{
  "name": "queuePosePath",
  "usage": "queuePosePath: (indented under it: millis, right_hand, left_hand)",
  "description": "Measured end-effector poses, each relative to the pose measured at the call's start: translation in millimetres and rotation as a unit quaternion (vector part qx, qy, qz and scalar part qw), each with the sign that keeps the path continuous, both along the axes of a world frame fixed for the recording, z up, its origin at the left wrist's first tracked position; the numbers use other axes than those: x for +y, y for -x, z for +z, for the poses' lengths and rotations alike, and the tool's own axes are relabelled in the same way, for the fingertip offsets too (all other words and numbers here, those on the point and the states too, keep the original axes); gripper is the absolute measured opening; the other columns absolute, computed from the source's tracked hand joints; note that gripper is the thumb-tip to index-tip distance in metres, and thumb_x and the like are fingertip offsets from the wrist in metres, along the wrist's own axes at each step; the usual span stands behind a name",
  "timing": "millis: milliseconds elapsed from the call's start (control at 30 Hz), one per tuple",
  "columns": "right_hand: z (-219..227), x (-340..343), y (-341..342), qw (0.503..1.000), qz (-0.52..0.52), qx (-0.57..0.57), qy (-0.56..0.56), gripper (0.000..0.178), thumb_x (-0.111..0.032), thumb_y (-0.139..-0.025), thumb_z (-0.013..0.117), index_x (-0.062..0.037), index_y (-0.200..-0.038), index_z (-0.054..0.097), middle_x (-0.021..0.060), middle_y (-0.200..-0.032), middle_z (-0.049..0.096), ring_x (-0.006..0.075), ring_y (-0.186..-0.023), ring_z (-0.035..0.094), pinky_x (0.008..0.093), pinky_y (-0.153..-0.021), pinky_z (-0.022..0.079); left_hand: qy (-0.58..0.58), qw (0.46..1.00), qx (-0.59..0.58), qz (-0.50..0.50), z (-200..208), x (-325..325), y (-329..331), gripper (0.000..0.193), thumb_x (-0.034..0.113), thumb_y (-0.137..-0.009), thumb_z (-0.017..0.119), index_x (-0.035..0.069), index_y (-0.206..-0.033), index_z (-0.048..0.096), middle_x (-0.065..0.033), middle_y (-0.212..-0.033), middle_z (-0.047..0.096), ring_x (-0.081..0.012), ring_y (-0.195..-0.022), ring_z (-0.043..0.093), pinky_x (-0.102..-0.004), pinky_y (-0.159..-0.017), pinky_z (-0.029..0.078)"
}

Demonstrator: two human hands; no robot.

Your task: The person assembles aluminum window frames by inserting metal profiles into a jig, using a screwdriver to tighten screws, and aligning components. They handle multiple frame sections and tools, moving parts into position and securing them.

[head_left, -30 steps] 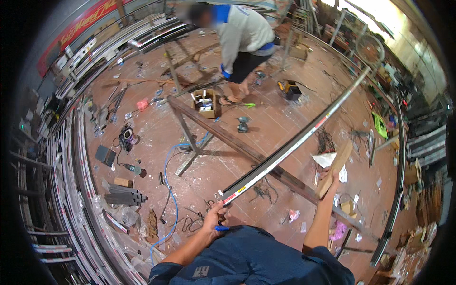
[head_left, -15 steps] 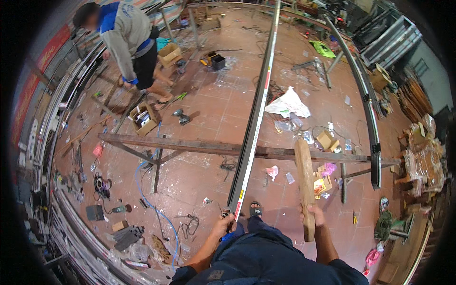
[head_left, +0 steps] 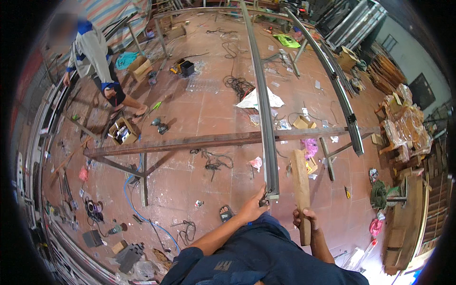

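Observation:
A long dark metal profile (head_left: 267,128) runs away from me, its grooved face up, resting across a brown trestle beam (head_left: 190,143). My left hand (head_left: 253,205) is closed at its near end, thumb and fingers against the tip; a small dark item by the fingers is too small to name. In my right hand (head_left: 308,221) is a thick wooden block (head_left: 301,185), gripped near its lower end with the fingers wrapped round it. The block points away from me, just right of the profile's end and apart from it.
A second metal profile (head_left: 332,76) lies on the trestles to the right. At the left, another person (head_left: 90,61) stands beside racked profiles. A cordless drill (head_left: 159,126), an open carton (head_left: 122,131), a blue hose (head_left: 156,224) and black cables (head_left: 213,160) lie on the tiled floor.
The profile has been turned, so its grooved face shows instead of the labelled side. Its near end and my left hand have shifted right. The other person has straightened up.

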State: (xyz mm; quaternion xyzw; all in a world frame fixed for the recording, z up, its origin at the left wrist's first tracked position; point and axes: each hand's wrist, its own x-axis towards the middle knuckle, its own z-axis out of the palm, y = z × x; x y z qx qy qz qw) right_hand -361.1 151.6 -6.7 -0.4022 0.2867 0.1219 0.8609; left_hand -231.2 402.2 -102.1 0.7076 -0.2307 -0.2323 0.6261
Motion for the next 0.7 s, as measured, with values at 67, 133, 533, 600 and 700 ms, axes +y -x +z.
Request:
queuePosePath:
  millis: [67, 133, 533, 600, 700]
  right_hand:
    - [-2, -1, 18, 0.999, -0.033, 0.002, -0.037, 0.06, -0.031, -0.082, 0.074, -0.0061, -0.132, 0.054, 0.0093, -0.092, 0.062, 0.0187, -0.069, 0.059, 0.0313, -0.065, 0.051]
    - [-8, -6, 39, 0.996, -0.075, 0.002, -0.058, 0.059, -0.03, -0.082, 0.074, -0.0067, -0.132, 0.054, 0.0101, -0.093, 0.063, 0.0196, -0.07, 0.06, 0.0317, -0.066, 0.053]
    - [-56, -79, 99, 0.972, -0.202, 0.114, -0.027, 0.052, -0.04, -0.089, 0.066, -0.0042, -0.125, 0.056, 0.0107, -0.085, 0.064, 0.021, -0.062, 0.062, 0.0336, -0.059, 0.053]
    - [-81, -102, 111, 0.962, -0.218, 0.166, -0.017, 0.046, -0.04, -0.089, 0.064, -0.0044, -0.118, 0.06, 0.0118, -0.083, 0.066, 0.0219, -0.061, 0.063, 0.0358, -0.057, 0.053]
    - [-129, -143, 127, 0.953, -0.225, 0.198, -0.051, 0.047, -0.042, -0.088, 0.067, -0.0049, -0.115, 0.058, 0.01, -0.081, 0.066, 0.0209, -0.059, 0.062, 0.0356, -0.051, 0.052]
  left_hand:
    - [0.085, 0.993, 0.08, -0.035, -4, -5, -5, 0.089, 0.02, -0.094, 0.073, 0.012, -0.166, 0.021, -0.0137, -0.134, 0.063, -0.023, -0.105, 0.07, -0.0325, -0.088, 0.056]
    - [0.024, 0.982, 0.18, -0.042, 1, -3, -24, 0.079, 0.028, -0.097, 0.07, 0.011, -0.163, 0.03, -0.013, -0.126, 0.067, -0.0191, -0.088, 0.07, -0.0309, -0.073, 0.057]
    - [-0.151, 0.971, 0.099, 0.158, 27, -114, -75, 0.053, 0.036, -0.086, 0.08, -0.007, -0.113, 0.065, -0.0181, -0.095, 0.073, -0.0238, -0.081, 0.07, -0.0382, -0.078, 0.055]
    - [-0.145, 0.974, 0.071, 0.158, 42, -132, -67, 0.048, 0.031, -0.088, 0.079, -0.007, -0.114, 0.065, -0.0162, -0.101, 0.073, -0.0233, -0.088, 0.069, -0.0368, -0.083, 0.054]
    - [-0.076, 0.98, 0.07, 0.17, -2, -133, -69, 0.046, 0.03, -0.087, 0.078, -0.008, -0.109, 0.065, -0.0159, -0.099, 0.072, -0.0229, -0.087, 0.069, -0.0359, -0.081, 0.054]
